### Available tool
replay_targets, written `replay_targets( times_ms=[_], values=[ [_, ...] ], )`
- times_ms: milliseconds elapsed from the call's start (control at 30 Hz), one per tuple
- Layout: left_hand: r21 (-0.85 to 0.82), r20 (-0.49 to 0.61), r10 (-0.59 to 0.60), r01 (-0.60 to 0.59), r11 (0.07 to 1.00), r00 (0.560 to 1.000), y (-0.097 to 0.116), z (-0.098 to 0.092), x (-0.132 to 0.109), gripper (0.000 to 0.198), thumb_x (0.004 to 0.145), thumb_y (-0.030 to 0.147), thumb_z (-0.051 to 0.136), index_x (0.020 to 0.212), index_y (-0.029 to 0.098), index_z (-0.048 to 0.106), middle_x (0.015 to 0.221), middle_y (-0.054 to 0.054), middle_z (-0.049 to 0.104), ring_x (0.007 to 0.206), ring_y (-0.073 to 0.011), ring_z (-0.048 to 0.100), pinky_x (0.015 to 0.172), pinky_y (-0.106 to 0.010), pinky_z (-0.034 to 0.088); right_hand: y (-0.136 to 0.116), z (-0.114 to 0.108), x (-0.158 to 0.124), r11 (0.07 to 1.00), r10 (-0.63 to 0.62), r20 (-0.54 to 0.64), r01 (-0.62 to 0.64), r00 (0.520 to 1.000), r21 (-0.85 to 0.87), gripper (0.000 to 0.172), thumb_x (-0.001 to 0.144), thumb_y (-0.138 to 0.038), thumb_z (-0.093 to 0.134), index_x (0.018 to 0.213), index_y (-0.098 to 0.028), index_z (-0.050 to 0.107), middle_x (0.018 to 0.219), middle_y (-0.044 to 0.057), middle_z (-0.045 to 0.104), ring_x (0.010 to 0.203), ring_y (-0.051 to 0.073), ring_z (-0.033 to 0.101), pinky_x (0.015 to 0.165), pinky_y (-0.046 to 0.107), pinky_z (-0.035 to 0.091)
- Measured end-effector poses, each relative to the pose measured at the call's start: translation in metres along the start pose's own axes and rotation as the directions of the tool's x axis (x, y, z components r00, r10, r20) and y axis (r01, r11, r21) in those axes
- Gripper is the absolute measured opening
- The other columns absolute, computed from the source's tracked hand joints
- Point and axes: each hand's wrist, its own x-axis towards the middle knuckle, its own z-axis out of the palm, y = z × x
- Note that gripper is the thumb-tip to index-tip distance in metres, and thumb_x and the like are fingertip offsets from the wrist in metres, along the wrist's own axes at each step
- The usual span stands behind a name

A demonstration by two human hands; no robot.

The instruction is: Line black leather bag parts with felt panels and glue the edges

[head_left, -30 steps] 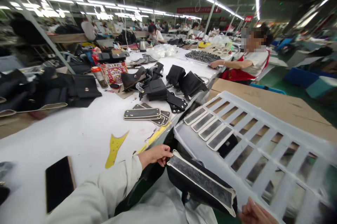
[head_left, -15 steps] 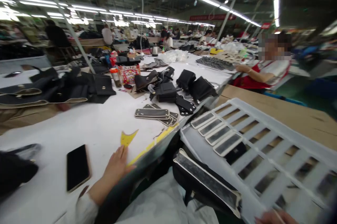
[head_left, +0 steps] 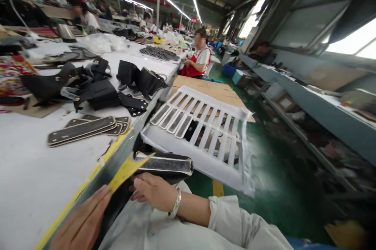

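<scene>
My left hand [head_left: 84,218] is closed on the near end of a flat yellow piece with a forked, pointed tip [head_left: 125,171]. The piece is held over the table's edge. My right hand [head_left: 154,191], a silver bracelet at its wrist, is just right of the yellow piece with its fingers curled together; what they hold, if anything, is hidden. Beyond it, at my lap, lies a black bag-like piece [head_left: 167,164] with a long grey panel and pale edges facing up. The yellow tip overlaps its left end in view.
Black strips with pale edges [head_left: 82,128] are stacked on the white table [head_left: 26,171], black leather pieces [head_left: 102,95] behind them. To the right stands a white slotted rack [head_left: 202,156] with several grey panels [head_left: 172,119] on it. A person in a red apron [head_left: 199,60] sits beyond.
The view has swung right. My left hand has lifted the yellow piece off the table and over its edge. My right hand has come from the far lower right to beside the bag-like piece.
</scene>
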Motion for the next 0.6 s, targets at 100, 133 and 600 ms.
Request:
replay_targets(
  times_ms=[100, 133, 600],
  values=[
    [0.014, 0.060, 0.358, -0.359, 0.933, 0.932, 0.031, 0.029, 0.065, 0.058, 0.081, 0.007, 0.045, 0.138, 0.018, 0.038, 0.137, -0.009, 0.046, 0.128, -0.0244, 0.041, 0.108, -0.040, 0.036, -0.004, -0.011, 0.001, 0.934, -0.072, -0.168, 0.126, 0.983, 0.336, 0.033, 0.076, -0.053, 0.056, 0.081, -0.020, 0.057, 0.089, 0.004, 0.067, 0.082, 0.020, 0.064, 0.067, 0.029, 0.051],
    [-0.022, 0.071, 0.400, -0.399, 0.916, 0.914, 0.041, 0.039, 0.085, 0.057, 0.082, 0.008, 0.045, 0.138, 0.017, 0.038, 0.137, -0.010, 0.047, 0.129, -0.0253, 0.041, 0.107, -0.042, 0.037, -0.007, -0.020, -0.003, 0.897, -0.091, -0.250, 0.188, 0.964, 0.401, 0.032, 0.074, -0.051, 0.059, 0.082, -0.020, 0.057, 0.088, 0.004, 0.068, 0.083, 0.020, 0.064, 0.067, 0.029, 0.051],
    [-0.461, 0.882, 0.271, 0.583, 0.669, 0.385, 0.005, 0.176, 0.296, 0.045, 0.081, 0.054, 0.048, 0.107, 0.023, 0.067, 0.117, -0.003, 0.064, 0.114, -0.0241, 0.054, 0.104, -0.035, 0.033, 0.021, -0.245, -0.118, 0.967, 0.168, -0.493, -0.240, 0.854, -0.086, 0.045, 0.076, -0.060, 0.054, 0.083, -0.016, 0.050, 0.063, 0.001, 0.060, 0.046, 0.011, 0.056, 0.045, 0.023, 0.045]
  ],
)
